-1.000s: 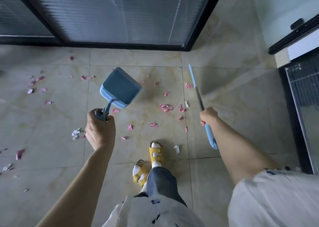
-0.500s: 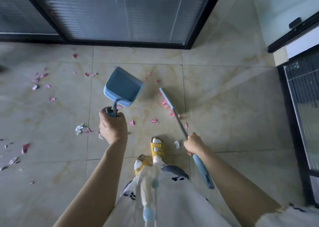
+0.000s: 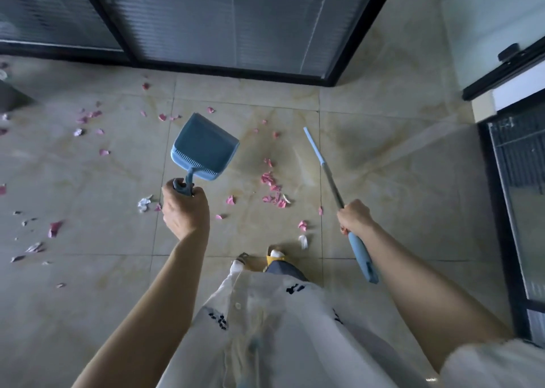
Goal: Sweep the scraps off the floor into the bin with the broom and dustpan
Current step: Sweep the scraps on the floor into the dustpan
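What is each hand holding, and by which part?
The left hand grips the blue dustpan by its handle. The right hand grips the broom by its pole, next to the blue end grip.

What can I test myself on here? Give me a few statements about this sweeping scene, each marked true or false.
1. The left hand grips the dustpan by its handle. True.
2. The right hand is empty. False: it holds the broom by its pole.
3. The scraps are mostly green. False: they are mostly pink, with a few white ones.
4. Scraps lie scattered over the floor tiles. True.
5. The person is barefoot. False: a yellow sandal shows on one foot.
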